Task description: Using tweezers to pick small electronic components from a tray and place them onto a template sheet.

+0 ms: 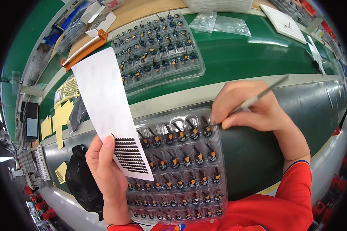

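Note:
My left hand [105, 163] pinches a long white sheet [100, 79] between thumb and fingers. Rows of small black stickers [129, 154] cover the sheet's lower end, which overhangs the left part of a clear plastic tray [224, 169]. Small round black components [194, 133] with short tails and orange patches sit in the tray's pockets. My right hand [252, 106] is closed round slim grey tweezers [254, 99], held like a pen. Their tip is by the tray's far right corner, close to a component there; whether it touches is unclear.
Beyond, on the green bench [235, 54], stands another clear tray [192, 73] of similar components. An orange-and-white holder [85, 50] lies beside it. Clear bags [231, 25] and a white plate [283, 23] lie farther back. Left are yellow sheets [61, 115] and a black mesh bag [83, 181].

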The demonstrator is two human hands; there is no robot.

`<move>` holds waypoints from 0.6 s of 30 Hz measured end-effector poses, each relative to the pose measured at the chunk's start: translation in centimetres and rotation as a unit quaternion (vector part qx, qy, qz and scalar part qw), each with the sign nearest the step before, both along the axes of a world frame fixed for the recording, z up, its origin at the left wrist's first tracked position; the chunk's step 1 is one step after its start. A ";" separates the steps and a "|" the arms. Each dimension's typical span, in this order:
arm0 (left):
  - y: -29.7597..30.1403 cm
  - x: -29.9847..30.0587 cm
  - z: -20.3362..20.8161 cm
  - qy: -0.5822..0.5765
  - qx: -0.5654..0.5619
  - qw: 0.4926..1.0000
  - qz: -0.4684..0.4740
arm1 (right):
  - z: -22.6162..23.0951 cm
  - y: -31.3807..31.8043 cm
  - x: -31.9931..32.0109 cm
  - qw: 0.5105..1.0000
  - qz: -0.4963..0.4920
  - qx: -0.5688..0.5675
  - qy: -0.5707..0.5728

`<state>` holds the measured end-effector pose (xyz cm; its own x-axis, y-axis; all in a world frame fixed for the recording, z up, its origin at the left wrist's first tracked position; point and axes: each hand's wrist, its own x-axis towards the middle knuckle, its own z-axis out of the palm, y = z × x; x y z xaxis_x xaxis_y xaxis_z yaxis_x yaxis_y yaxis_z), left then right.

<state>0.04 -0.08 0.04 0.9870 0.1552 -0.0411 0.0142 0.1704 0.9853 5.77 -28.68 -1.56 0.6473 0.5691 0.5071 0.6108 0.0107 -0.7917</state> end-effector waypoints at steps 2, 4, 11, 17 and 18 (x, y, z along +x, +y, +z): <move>-0.1 0.0 0.0 0.000 -0.001 1.000 -0.003 | 0.2 -0.2 -0.1 1.000 -0.014 0.022 0.018; -0.1 0.0 -0.2 0.008 0.001 1.000 -0.001 | 0.7 -0.2 -0.4 0.992 -0.045 0.015 0.119; -0.4 -0.1 0.0 0.019 0.004 1.000 -0.002 | 0.6 0.0 -0.4 0.987 -0.061 -0.010 0.151; -0.4 -0.1 0.0 0.023 0.011 1.000 -0.011 | 0.1 0.2 -0.3 0.987 -0.054 0.010 0.153; -0.4 -0.1 0.0 0.024 0.011 1.000 -0.010 | 0.0 0.3 -0.3 0.987 -0.053 0.010 0.153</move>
